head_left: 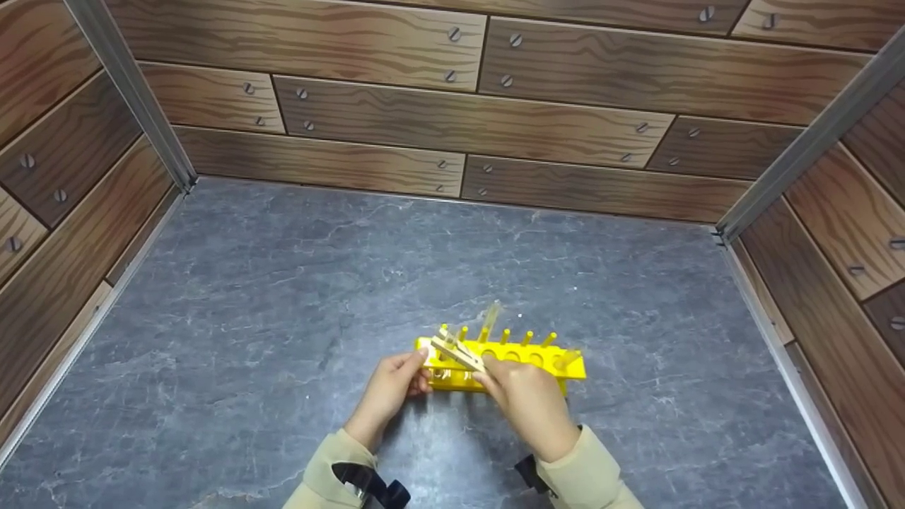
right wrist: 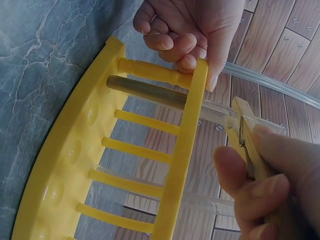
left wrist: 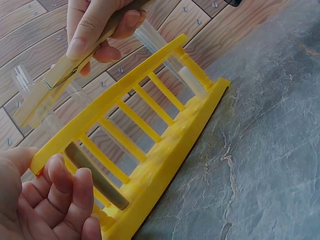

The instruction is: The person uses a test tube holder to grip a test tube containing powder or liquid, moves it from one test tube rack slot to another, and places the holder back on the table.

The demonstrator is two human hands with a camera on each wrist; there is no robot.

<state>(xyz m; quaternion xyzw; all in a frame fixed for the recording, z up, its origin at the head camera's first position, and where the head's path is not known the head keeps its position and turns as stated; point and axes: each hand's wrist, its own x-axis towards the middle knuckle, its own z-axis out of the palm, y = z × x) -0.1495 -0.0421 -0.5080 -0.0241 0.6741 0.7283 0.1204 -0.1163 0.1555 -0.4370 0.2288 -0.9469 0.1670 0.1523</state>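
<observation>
A yellow test tube rack (head_left: 576, 370) stands on the grey surface. My left hand (head_left: 389, 387) pinches the left end of its top plate between thumb and fingers. My right hand (head_left: 530, 404) grips a wooden test tube clamp (head_left: 456, 352), slanted over the rack's left part. In the right wrist view, the clamp's jaws sit at the clear upper part of a test tube (right wrist: 145, 92) and appear to be around it. That tube stands in the slot near the left end, its lower part filled with something dark brownish.
Another clear test tube (head_left: 493, 317) rises from the rack's middle. One more tube (left wrist: 192, 82) stands at its far end. Several yellow pegs line the rack's back edge. Wood-patterned walls (head_left: 424, 113) enclose the grey surface (head_left: 283, 297) at the back and both sides.
</observation>
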